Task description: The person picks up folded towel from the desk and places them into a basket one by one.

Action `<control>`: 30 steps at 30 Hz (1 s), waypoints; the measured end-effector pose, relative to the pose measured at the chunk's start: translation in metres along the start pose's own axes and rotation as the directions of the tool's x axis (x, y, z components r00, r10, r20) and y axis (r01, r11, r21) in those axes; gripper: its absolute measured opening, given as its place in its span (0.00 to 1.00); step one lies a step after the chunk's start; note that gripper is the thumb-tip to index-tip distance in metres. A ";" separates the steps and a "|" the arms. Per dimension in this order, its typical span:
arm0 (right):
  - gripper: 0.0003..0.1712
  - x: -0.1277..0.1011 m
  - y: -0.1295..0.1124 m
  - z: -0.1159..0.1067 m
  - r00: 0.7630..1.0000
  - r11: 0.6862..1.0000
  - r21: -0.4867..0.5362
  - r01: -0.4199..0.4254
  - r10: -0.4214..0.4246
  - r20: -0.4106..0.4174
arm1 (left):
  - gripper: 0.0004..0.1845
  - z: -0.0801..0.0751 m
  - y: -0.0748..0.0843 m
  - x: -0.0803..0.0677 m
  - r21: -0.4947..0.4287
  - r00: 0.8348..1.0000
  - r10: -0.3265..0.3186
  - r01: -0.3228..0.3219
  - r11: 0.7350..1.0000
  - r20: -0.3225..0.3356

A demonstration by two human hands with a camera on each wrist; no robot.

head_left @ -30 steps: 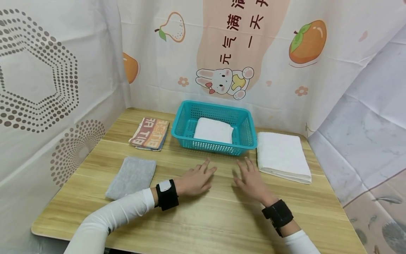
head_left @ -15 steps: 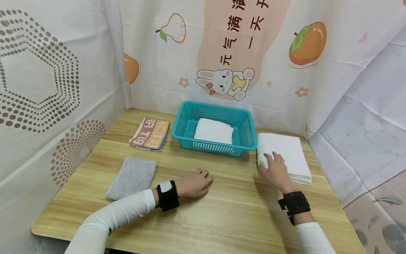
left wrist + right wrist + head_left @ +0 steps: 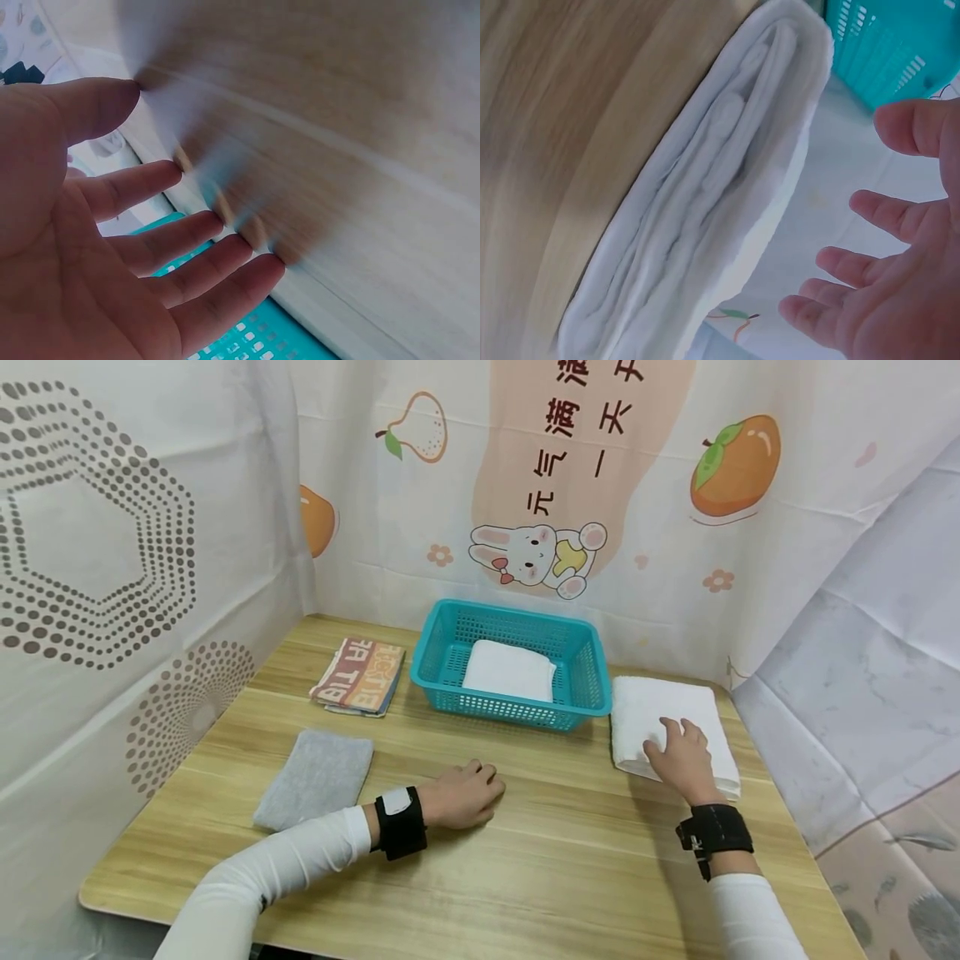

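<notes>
My left hand (image 3: 461,795) rests on the wooden table with its fingertips down and its palm raised; the left wrist view shows the fingers spread, nothing in them. Above the near part of a folded white towel (image 3: 660,714) hovers my right hand (image 3: 684,762), fingers apart. In the right wrist view a gap shows between these fingers and the towel's folded layers (image 3: 705,187). A teal basket (image 3: 517,710) stands at the back middle, with a smaller folded white cloth (image 3: 508,670) inside.
Left of the basket lies a folded towel with orange and red lettering (image 3: 358,677). A folded grey cloth (image 3: 315,779) is near my left forearm. Printed white curtains (image 3: 375,527) hang behind the wooden table (image 3: 487,885) and at its sides.
My right hand has moved right, from the bare table in front of the basket to over the white towel. The left hand's fingers have drawn in slightly, while its wrist has stayed put.
</notes>
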State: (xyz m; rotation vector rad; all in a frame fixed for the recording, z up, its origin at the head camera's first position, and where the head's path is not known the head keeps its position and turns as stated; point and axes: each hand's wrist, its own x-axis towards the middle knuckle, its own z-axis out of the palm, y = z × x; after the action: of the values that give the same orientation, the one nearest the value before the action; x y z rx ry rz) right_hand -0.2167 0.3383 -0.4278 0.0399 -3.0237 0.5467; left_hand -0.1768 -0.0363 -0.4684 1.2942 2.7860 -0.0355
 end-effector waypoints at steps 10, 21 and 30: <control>0.35 0.005 0.013 -0.009 0.998 0.998 0.003 -0.056 0.056 0.007 | 0.17 0.000 0.003 -0.002 0.081 0.999 0.034 -0.035 0.996 0.010; 0.35 0.010 0.024 -0.014 0.997 0.997 -0.023 -0.068 0.069 0.026 | 0.18 -0.002 0.004 -0.006 0.066 0.999 0.025 -0.027 0.997 0.041; 0.36 0.021 0.042 -0.014 0.995 0.995 -0.016 -0.097 0.097 0.026 | 0.19 0.001 0.004 -0.005 0.079 0.999 0.014 -0.017 0.997 0.043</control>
State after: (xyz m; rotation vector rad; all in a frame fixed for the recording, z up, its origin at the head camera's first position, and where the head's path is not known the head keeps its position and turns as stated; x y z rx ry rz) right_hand -0.2380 0.3820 -0.4278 -0.1013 -3.0687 0.5360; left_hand -0.1707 -0.0376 -0.4686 1.3161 2.7645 -0.1725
